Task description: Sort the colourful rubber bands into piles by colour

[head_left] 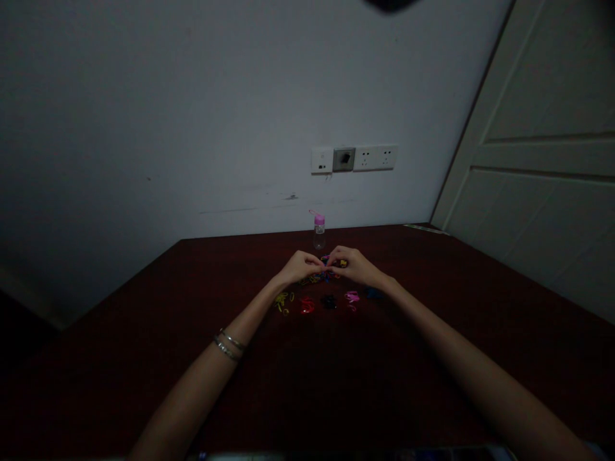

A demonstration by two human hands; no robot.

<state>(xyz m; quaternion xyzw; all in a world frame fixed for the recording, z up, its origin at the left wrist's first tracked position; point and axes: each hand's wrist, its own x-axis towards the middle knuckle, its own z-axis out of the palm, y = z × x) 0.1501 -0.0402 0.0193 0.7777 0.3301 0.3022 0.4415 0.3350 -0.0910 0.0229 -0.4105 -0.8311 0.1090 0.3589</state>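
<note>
While the left hand (298, 265) and right hand (354, 266) meet over the mixed loops (314, 278), fingers nearly closed, I cannot tell what they pinch. The table (336, 384) stretches wide either side of this grip; beyond it, near the far edge (250, 235), a bottle (319, 239) bears unreadable print.
</note>
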